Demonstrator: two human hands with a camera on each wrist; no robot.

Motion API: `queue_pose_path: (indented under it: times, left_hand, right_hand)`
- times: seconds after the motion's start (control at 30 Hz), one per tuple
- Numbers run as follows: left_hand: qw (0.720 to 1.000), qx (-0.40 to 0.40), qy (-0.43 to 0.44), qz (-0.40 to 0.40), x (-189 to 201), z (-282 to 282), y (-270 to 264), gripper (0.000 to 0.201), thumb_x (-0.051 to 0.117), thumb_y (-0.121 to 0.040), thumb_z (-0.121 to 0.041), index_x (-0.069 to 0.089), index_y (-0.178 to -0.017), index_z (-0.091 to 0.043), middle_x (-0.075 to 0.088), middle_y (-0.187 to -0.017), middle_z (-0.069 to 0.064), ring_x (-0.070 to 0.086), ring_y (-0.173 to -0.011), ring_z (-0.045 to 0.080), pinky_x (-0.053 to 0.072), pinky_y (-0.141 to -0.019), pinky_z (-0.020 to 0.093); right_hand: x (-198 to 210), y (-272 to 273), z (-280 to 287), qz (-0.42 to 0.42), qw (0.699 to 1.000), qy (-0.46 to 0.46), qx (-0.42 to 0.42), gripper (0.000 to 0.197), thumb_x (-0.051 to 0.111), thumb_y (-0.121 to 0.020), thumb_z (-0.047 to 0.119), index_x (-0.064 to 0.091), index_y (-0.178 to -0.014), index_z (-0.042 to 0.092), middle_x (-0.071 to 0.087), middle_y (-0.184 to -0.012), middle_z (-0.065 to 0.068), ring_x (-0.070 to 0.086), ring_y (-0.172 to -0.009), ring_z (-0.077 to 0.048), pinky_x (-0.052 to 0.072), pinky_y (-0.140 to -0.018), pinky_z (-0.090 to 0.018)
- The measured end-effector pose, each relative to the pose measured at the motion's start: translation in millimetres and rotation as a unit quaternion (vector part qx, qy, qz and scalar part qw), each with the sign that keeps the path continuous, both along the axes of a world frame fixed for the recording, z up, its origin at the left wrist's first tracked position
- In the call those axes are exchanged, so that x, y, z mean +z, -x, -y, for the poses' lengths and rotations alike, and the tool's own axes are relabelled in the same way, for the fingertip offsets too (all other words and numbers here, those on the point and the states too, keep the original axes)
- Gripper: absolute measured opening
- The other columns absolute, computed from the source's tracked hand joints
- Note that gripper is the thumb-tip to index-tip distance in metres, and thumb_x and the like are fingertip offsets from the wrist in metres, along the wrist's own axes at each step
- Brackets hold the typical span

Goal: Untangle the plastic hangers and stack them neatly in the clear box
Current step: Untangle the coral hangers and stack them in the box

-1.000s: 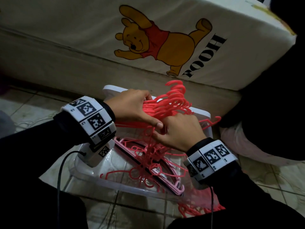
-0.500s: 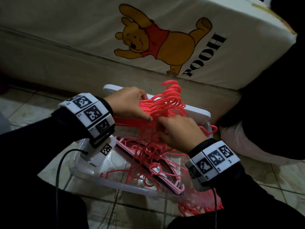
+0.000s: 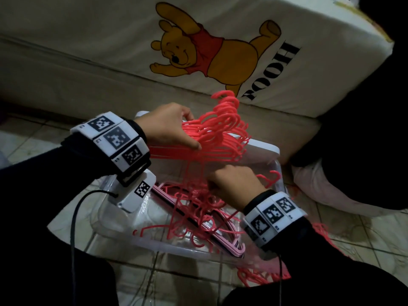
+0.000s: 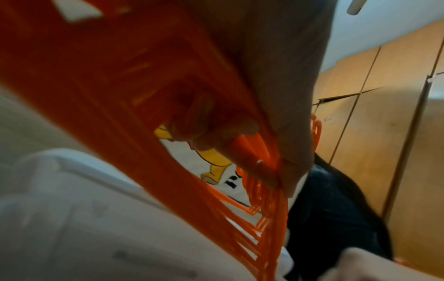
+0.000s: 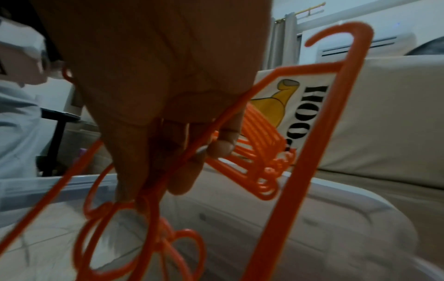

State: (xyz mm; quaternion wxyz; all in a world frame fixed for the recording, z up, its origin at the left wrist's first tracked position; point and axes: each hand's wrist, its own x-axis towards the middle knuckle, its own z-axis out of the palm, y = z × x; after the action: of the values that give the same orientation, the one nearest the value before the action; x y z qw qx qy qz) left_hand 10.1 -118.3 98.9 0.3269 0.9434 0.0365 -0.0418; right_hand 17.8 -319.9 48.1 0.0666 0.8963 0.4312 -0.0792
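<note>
My left hand (image 3: 174,127) grips a thick bundle of red plastic hangers (image 3: 218,133) above the clear box (image 3: 123,235), hooks pointing up and away. In the left wrist view the thumb and fingers (image 4: 230,136) clamp the bundle (image 4: 261,190). Lower down, my right hand (image 3: 231,184) pinches a thin bar of one hanger (image 5: 298,152) in the tangle that hangs from the bundle into the box; its fingers (image 5: 221,148) curl round the bar. Pink hangers (image 3: 212,230) lie stacked in the box under loose red ones.
A white lid (image 3: 260,149) leans behind the box. A mattress with a yellow bear print (image 3: 212,47) stands just beyond. More red hangers (image 3: 260,277) lie on the tiled floor at the box's near right corner. A person in dark clothes sits at right.
My left hand has lifted the bundle up and away from the box. The right hand has dropped lower and apart from it, drawing hangers out of the tangle.
</note>
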Motion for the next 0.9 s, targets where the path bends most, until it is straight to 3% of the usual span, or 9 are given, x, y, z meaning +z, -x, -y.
queue_pose_path:
  times: [0.2,0.27,0.37,0.47,0.57,0.63,0.7,0.8,0.9]
  left_hand:
    - [0.999,0.018,-0.018,-0.026,-0.4,-12.1,3.2,0.053,0.085,-0.054,-0.047,0.06,-0.095,-0.024,0.066,-0.085,-0.006,0.063,-0.082,0.016,0.052,-0.085,0.041]
    - [0.999,0.011,-0.019,-0.034,-1.6,-11.2,4.5,0.056,0.084,-0.052,-0.052,0.06,-0.095,-0.026,0.067,-0.087,-0.005,0.064,-0.084,0.016,0.051,-0.087,0.042]
    - [0.999,0.001,-0.026,-0.042,-3.3,-8.5,6.1,0.06,0.081,-0.052,-0.057,0.06,-0.099,-0.026,0.068,-0.092,-0.005,0.064,-0.086,0.015,0.052,-0.088,0.04]
    - [0.999,0.0,-0.03,-0.028,-5.4,-7.1,6.5,0.053,0.079,-0.06,-0.055,0.062,-0.1,-0.024,0.068,-0.092,-0.007,0.063,-0.081,0.007,0.052,-0.085,0.035]
    - [1.0,-0.001,0.001,-0.018,-3.5,-5.2,5.5,0.045,0.079,-0.064,-0.052,0.062,-0.095,-0.025,0.069,-0.09,-0.006,0.063,-0.079,0.007,0.053,-0.082,0.036]
    - [1.0,0.006,0.024,-0.005,0.0,-4.1,6.2,0.047,0.076,-0.057,-0.056,0.061,-0.089,-0.026,0.069,-0.087,-0.006,0.065,-0.079,0.01,0.054,-0.08,0.037]
    - [0.997,0.015,0.064,0.03,3.1,-3.4,7.4,0.048,0.076,-0.055,-0.058,0.06,-0.085,-0.024,0.068,-0.082,-0.008,0.066,-0.076,0.009,0.054,-0.07,0.031]
    - [0.985,0.042,0.128,0.107,8.8,-3.1,9.9,0.042,0.079,-0.059,-0.054,0.057,-0.082,-0.026,0.066,-0.08,-0.01,0.064,-0.07,0.001,0.045,-0.062,0.022]
    - [0.968,0.088,0.168,0.167,11.7,-4.9,8.1,0.036,0.077,-0.06,-0.047,0.055,-0.081,-0.028,0.066,-0.078,-0.012,0.061,-0.064,-0.011,0.048,-0.064,0.02]
  right_hand:
    - [14.5,-22.9,26.9,-0.106,0.994,-0.026,-0.009,0.015,0.059,-0.086,0.031,0.067,-0.099,0.028,0.068,-0.098,0.005,0.061,-0.094,-0.018,0.048,-0.075,-0.031]
    - [26.9,-29.2,34.5,-0.135,0.989,-0.058,-0.021,0.012,0.062,-0.082,0.028,0.069,-0.092,0.028,0.066,-0.085,0.011,0.06,-0.08,-0.009,0.048,-0.073,-0.029]
    - [45.7,-38.3,45.2,-0.141,0.978,-0.146,-0.042,0.004,0.066,-0.077,0.022,0.069,-0.075,0.023,0.056,-0.059,0.015,0.051,-0.058,0.004,0.039,-0.06,-0.02]
    - [60.6,-44.4,56.7,-0.157,0.953,-0.246,-0.081,0.02,0.067,-0.075,0.015,0.063,-0.061,0.028,0.059,-0.054,0.013,0.052,-0.051,0.0,0.038,-0.052,-0.016]
    - [65.4,-49.5,67.6,-0.158,0.935,-0.295,-0.119,0.015,0.066,-0.076,0.01,0.066,-0.064,0.02,0.066,-0.06,0.001,0.061,-0.059,-0.016,0.049,-0.06,-0.033]
    - [64.3,-53.5,73.4,-0.152,0.927,-0.312,-0.14,0.016,0.064,-0.078,0.009,0.067,-0.067,0.02,0.067,-0.063,-0.004,0.063,-0.064,-0.024,0.049,-0.063,-0.036]
    - [60.6,-57.0,78.5,-0.157,0.925,-0.303,-0.167,0.022,0.061,-0.079,0.007,0.068,-0.071,0.026,0.067,-0.066,-0.005,0.061,-0.065,-0.021,0.047,-0.064,-0.032]
    - [50.4,-60.2,82.6,-0.15,0.933,-0.25,-0.211,0.016,0.059,-0.081,0.009,0.071,-0.079,0.019,0.065,-0.067,-0.002,0.055,-0.065,-0.015,0.042,-0.066,-0.029]
    - [39.9,-54.1,74.8,-0.169,0.918,-0.249,-0.259,0.022,0.06,-0.084,0.01,0.061,-0.064,0.017,0.054,-0.058,0.001,0.048,-0.061,-0.015,0.038,-0.062,-0.029]
